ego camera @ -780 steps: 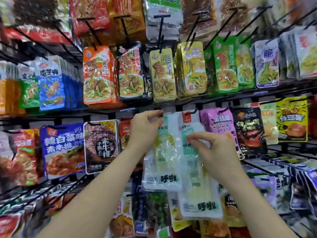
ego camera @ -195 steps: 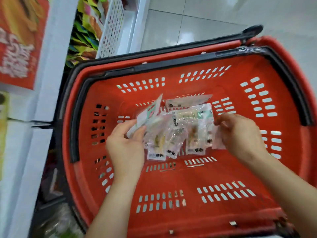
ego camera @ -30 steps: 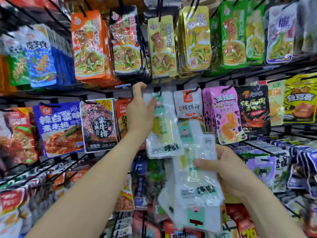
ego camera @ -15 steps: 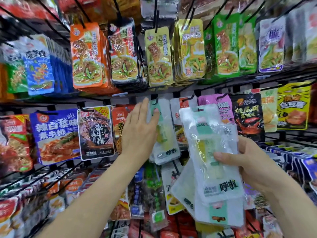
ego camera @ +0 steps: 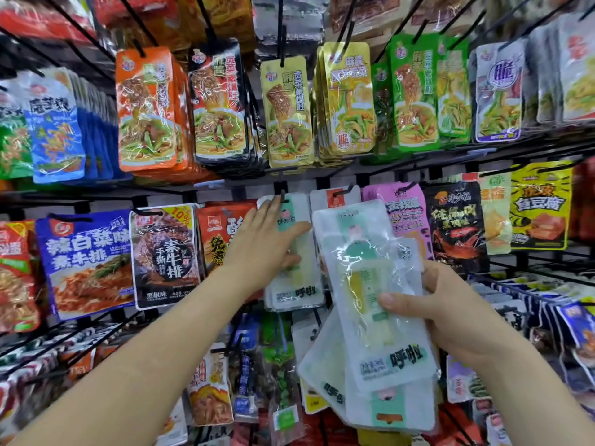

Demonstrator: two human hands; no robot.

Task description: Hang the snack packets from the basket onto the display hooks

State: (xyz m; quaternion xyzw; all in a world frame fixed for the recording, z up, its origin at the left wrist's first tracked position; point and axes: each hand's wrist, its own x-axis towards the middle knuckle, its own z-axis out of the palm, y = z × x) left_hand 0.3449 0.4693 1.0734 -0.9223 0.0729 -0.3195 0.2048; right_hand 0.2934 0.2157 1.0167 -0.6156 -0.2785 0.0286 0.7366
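Our left hand (ego camera: 262, 244) lies flat, fingers straight, against the hung clear packets (ego camera: 297, 289), whose hook (ego camera: 282, 196) sits at its twelve o'clock. At four o'clock, our right hand (ego camera: 450, 317) grips a fanned stack of packets (ego camera: 367, 284).

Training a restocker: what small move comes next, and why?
Probably move the left hand off the hung packets to pinch a packet from the stack in the right hand: left fingers lie flat, holding nothing, while that stack awaits the hook.
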